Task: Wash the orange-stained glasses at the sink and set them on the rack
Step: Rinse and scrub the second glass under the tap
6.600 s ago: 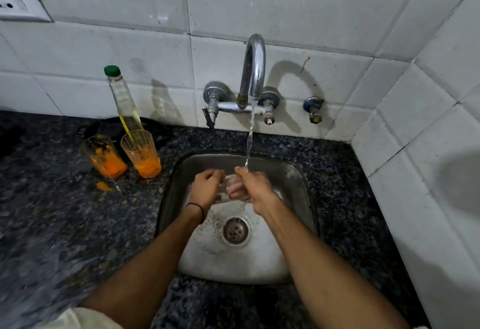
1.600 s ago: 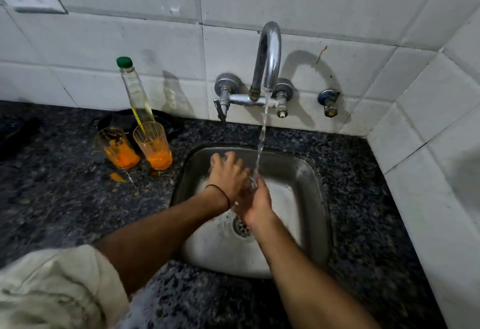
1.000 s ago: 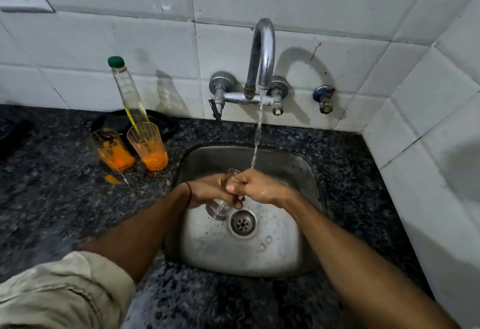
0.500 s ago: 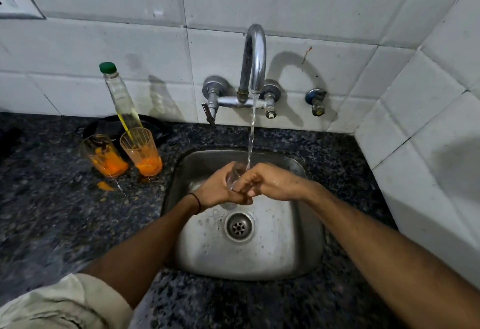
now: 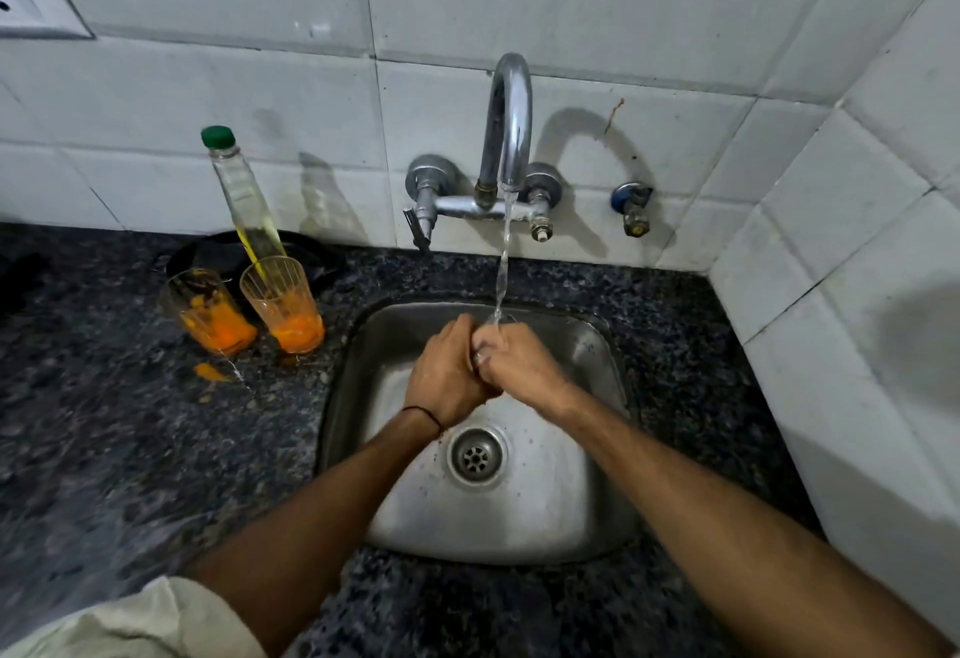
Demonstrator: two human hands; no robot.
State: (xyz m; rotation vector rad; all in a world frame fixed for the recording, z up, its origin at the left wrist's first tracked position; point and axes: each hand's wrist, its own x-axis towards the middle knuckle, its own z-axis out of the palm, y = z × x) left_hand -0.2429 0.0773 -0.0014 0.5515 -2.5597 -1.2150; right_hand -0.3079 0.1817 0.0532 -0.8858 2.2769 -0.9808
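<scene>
Fingers [image 5: 460, 334] of the left hand [image 5: 447, 377] and right hand [image 5: 522, 371] are curling round one glass [image 5: 480, 352] under the running water [image 5: 503, 268] over the sink [image 5: 597, 345]. Two orange-stained glasses [image 5: 283, 304] are standing on the tabletop [image 5: 130, 423] and no rack is showing, so most of the job looks left.

Both bare forearms reach up from the lower corners to mid-frame, where the left hand [image 5: 445, 378] and right hand [image 5: 521, 370] meet, fingers curled round a glass [image 5: 480, 353].
</scene>
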